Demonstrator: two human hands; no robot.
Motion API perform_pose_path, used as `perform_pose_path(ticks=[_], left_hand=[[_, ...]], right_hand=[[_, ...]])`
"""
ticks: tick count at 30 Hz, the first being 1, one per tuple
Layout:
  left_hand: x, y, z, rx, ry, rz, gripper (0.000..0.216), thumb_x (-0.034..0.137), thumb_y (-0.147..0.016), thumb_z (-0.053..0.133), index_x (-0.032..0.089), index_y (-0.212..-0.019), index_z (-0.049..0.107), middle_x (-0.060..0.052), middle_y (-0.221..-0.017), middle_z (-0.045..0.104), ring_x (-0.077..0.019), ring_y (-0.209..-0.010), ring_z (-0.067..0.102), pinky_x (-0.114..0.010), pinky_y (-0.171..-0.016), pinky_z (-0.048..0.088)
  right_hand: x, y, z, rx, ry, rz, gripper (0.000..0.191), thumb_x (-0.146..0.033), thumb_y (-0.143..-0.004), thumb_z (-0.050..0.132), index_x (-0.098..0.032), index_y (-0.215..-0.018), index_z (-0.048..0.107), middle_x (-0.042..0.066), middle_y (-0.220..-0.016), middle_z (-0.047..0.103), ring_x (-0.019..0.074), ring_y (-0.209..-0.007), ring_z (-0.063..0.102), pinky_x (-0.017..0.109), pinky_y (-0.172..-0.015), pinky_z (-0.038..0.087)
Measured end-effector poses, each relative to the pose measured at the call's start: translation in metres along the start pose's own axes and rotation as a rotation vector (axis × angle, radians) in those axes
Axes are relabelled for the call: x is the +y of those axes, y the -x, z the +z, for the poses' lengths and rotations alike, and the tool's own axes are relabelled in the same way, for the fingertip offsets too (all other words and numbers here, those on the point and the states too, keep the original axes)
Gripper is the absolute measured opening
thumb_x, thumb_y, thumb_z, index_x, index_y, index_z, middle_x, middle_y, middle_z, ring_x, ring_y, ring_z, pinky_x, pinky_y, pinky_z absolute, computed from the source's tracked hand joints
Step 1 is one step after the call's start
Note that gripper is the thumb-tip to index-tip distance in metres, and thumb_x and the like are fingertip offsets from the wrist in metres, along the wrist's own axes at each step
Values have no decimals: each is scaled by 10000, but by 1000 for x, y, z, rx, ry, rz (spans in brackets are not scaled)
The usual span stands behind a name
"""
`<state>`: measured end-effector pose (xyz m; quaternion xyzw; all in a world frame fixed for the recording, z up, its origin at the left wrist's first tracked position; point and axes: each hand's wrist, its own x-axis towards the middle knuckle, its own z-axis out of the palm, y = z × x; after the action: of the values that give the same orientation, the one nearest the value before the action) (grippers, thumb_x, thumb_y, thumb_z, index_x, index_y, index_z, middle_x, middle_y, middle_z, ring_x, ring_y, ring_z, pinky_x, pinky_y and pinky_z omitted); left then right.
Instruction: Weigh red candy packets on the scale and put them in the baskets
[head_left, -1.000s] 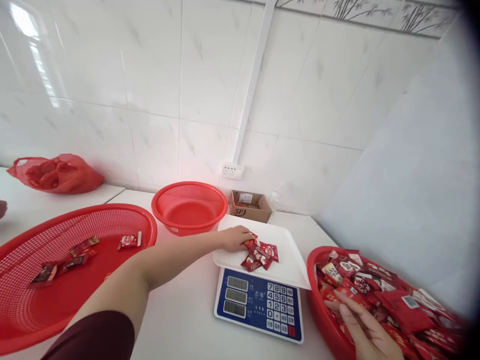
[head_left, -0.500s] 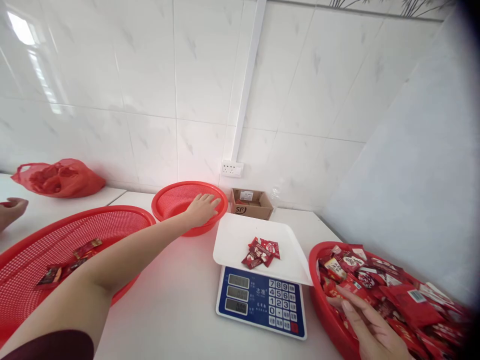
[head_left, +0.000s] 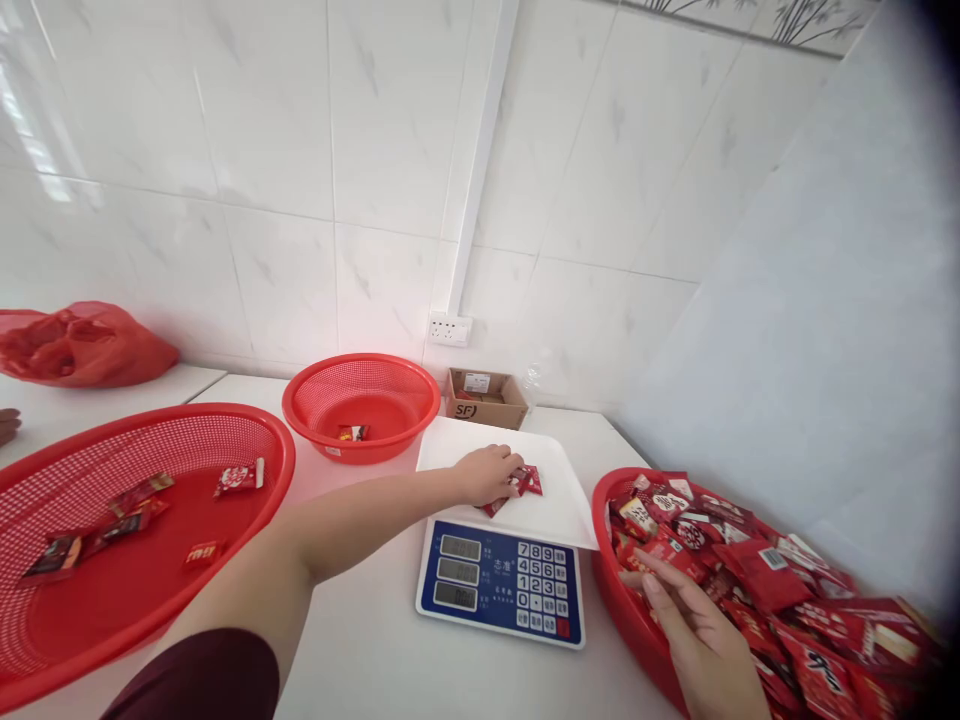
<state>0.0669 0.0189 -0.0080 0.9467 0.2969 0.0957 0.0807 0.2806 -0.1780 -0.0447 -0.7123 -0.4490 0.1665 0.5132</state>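
My left hand (head_left: 489,476) reaches over the white weighing pan (head_left: 547,450), its fingers curled down onto a few small red snack packets (head_left: 533,480); the fingers partly hide them. Under the pan is the blue digital scale (head_left: 501,580), with a keypad and three small displays. My right hand (head_left: 697,625) rests over the right red basket (head_left: 626,630), which is heaped with red snack packets (head_left: 757,580). Its fingers are stretched out, with thumb and forefinger slightly apart and no packet visibly held.
A large red mesh basket (head_left: 262,430) at left holds several packets. Behind it, a smaller red basket (head_left: 360,365) contains a packet or two. A cardboard box (head_left: 491,410) stands by the wall. Far left are a red plastic bag (head_left: 97,345) and another person's hand (head_left: 9,425).
My left hand has moved right from the small back basket to the packets on the pan. A packet now shows in that basket. My right hand stays over its basket; the view has shifted slightly.
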Motion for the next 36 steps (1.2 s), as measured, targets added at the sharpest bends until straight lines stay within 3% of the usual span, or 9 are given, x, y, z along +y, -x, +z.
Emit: perform_pose_path(ticks=[3,7,10,13,16,21,25,30,36], left_hand=[[-17,7,-14,104,19,-93,315,320,-851,578,185,-1131,529,-86,-1115,594,-226,-1041,573,-298,-822,470],[-64,38,-47,235,8,-257,277,286,-883,507,187,-1141,506,-90,-1155,572,-222,-1058,567,-307,-836,467],[-100,67,-69,287,-35,-377,265,279,-877,490,179,-1119,530,-108,-1126,571,-263,-1067,558,-375,-872,452],[-114,86,-75,289,-72,-416,356,317,-856,528,176,-1183,524,-134,-1223,531,-328,-1205,459,-472,-976,372],[-97,85,-59,231,-55,-349,469,401,-869,524,164,-1272,486,-151,-1370,444,-322,-1311,359,-462,-1052,310],[-34,48,-12,62,13,-120,721,604,-839,496,214,-1421,330,-113,-1516,294,-266,-1387,277,-377,-1077,315],[-1,13,12,9,14,-1,808,675,-814,464,192,-1438,293,-142,-1492,334,-313,-1367,307,-428,-1062,320],[10,-13,20,30,-33,37,557,549,-878,461,162,-1277,486,-155,-1215,583,-303,-1132,542,-426,-933,423],[5,-8,12,36,-74,43,379,534,-870,489,200,-1005,607,-97,-999,650,-259,-935,625,-345,-746,485]], right_hand=[[3,-1,0,6,7,-13,559,-623,-705,584,-196,-1055,671,79,-901,745,276,-980,655,398,-935,475],[3,0,-2,-11,7,13,578,-638,-697,578,-197,-1059,670,86,-930,741,278,-999,648,389,-929,479],[0,1,-3,-31,21,45,600,-658,-685,569,-211,-1075,662,84,-946,739,282,-1008,644,400,-948,466],[-3,0,-3,-38,24,75,611,-684,-660,561,-225,-1049,666,80,-933,741,290,-994,649,421,-972,448],[-1,-3,-2,-38,11,87,618,-694,-648,558,-229,-1039,666,81,-936,740,294,-999,647,433,-987,435],[4,-4,1,-47,4,80,628,-686,-657,563,-219,-1065,660,89,-963,737,289,-1017,644,412,-966,456],[2,-3,2,-49,1,61,626,-686,-663,555,-204,-1046,665,91,-935,740,279,-990,656,375,-909,501],[1,-2,4,-37,-12,40,603,-664,-683,554,-194,-1043,669,93,-914,742,268,-948,672,355,-856,528],[6,-3,2,-43,32,13,588,-652,-698,553,-200,-1057,668,88,-941,740,263,-963,667,340,-845,529]])
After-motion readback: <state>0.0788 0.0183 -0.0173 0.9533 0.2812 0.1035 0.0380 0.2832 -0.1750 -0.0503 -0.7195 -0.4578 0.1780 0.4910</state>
